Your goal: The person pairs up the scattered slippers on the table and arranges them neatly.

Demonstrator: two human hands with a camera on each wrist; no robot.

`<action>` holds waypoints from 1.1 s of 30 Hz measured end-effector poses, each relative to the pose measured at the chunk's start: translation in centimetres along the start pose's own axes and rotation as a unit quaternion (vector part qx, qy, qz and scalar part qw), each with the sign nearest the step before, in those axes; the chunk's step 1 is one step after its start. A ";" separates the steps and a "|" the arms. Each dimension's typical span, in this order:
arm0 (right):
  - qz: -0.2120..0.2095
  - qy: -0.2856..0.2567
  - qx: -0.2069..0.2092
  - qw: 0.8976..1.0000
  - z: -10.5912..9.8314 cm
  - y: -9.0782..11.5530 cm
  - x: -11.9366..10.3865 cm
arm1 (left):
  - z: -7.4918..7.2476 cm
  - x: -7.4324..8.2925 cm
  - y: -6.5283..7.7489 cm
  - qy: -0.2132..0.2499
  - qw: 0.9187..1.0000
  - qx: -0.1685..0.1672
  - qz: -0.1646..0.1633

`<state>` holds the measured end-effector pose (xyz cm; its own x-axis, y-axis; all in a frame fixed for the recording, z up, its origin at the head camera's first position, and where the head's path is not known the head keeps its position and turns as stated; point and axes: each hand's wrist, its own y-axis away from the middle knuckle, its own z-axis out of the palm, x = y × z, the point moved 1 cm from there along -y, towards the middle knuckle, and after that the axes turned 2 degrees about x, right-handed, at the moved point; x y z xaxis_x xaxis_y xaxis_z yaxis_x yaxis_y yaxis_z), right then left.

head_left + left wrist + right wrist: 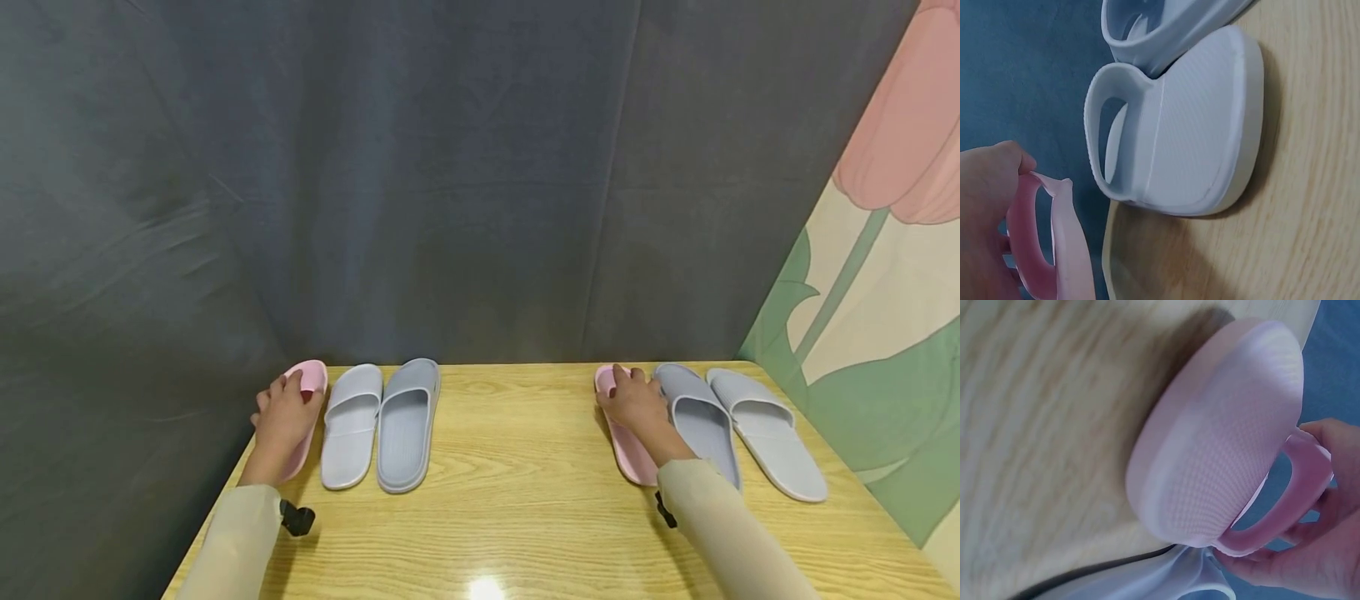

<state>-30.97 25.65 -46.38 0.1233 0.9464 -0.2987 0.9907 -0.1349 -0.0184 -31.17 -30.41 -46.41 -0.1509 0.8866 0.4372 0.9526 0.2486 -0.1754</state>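
At the table's left end my left hand (283,412) grips a pink slipper (313,375) over its strap. In the left wrist view the thumb sits at one edge of that pink strap (1029,250) and fingertips show behind it. On the right side my right hand (637,407) holds the other pink slipper (634,458) by its strap, toe toward the curtain. The right wrist view shows its ridged pink insole (1229,437), with thumb and fingers around the strap (1297,500). White slipper (348,450) lies right of the left hand; blue-grey slipper (708,433) lies beside the right hand.
Another blue-grey slipper (405,450) lies beside the white one on the left. A second white slipper (780,450) is at the far right. The wooden table (510,450) ends at a dark curtain (450,208); a flower-patterned wall covering (885,350) borders its right side.
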 end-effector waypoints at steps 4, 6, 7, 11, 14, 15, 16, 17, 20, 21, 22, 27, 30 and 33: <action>-0.004 0.001 0.015 1.000 0.0 0.2 -0.1 | -0.3 0.5 0.4 -0.001 1.000 0.008 0.010; -0.007 0.002 0.022 1.000 0.1 0.2 -0.1 | -0.4 0.7 0.7 -0.002 1.000 0.013 0.016; -0.008 0.003 0.024 1.000 0.1 0.2 -0.1 | -0.4 0.8 0.8 -0.001 1.000 0.017 0.019; -0.011 0.005 0.029 0.999 -0.1 0.4 -0.2 | -0.5 1.1 1.3 0.003 0.999 0.028 0.027; -0.011 0.005 0.030 0.999 -0.2 0.5 -0.3 | -0.7 1.5 1.5 0.004 0.999 0.037 0.033; -0.011 0.006 0.030 0.999 -0.2 0.6 -0.3 | -0.7 1.6 1.6 0.005 0.999 0.038 0.034; -0.010 0.006 0.030 0.999 -0.3 0.6 -0.3 | -0.8 1.7 1.7 0.005 0.999 0.038 0.035; -0.010 0.007 0.030 0.999 -0.3 0.6 -0.3 | -0.8 1.9 1.9 0.005 0.999 0.036 0.036; -0.010 0.005 0.031 0.999 -0.3 0.8 -0.4 | -0.9 2.2 2.2 0.004 0.999 0.029 0.035; -0.010 0.005 0.032 0.999 -0.3 0.9 -0.4 | -0.9 2.3 2.4 0.003 0.999 0.027 0.035; -0.010 0.005 0.032 0.999 -0.3 0.9 -0.4 | -0.9 2.4 2.5 0.002 0.999 0.024 0.035; -0.011 0.002 0.036 0.999 -0.2 1.1 -0.5 | -1.2 3.0 3.0 -0.001 0.999 0.027 0.040; -0.012 -0.001 0.038 0.999 -0.2 1.3 -0.6 | -1.3 3.3 3.4 0.004 0.998 0.037 0.046; -0.013 -0.002 0.040 0.999 -0.3 1.4 -0.6 | -1.3 3.6 3.6 0.008 0.998 0.046 0.053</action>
<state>-29.63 24.96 -45.92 0.0977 0.9489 -0.3000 0.9857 -0.1339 -0.1025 -27.93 -26.85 -44.35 -0.0464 0.9035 0.4260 0.9347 0.1897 -0.3006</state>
